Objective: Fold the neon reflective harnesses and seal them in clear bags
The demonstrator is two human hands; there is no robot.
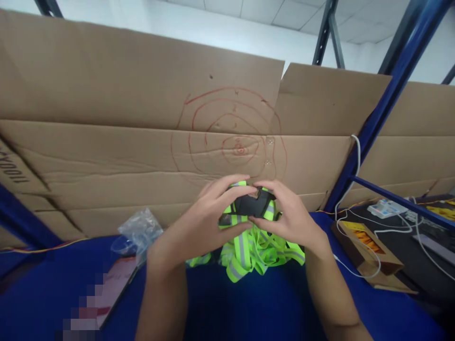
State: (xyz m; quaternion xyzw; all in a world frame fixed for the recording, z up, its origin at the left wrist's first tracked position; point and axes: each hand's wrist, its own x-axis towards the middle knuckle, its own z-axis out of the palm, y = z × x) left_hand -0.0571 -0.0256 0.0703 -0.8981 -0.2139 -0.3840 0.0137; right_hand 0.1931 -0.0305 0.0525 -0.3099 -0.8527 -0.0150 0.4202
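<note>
A black plastic buckle (251,203) is held up between both hands, with neon-yellow webbing carrying a grey reflective stripe at its sides. My left hand (209,213) is closed around the buckle's left end, thumb below and fingers above. My right hand (287,213) grips the right end in the same way. Below the hands lies a tangled heap of neon-yellow reflective straps (258,251) on the blue tabletop (245,308). The fingers partly cover the buckle's ends, so I cannot tell whether its halves are fully joined.
Crumpled clear plastic bags (140,232) lie at left, beside a phone-like flat device (115,289). At right stand an open cardboard box (369,251) with orange contents and a white cable (357,156). A cardboard panel (106,156) with red rings rises behind, beside a blue post (387,99).
</note>
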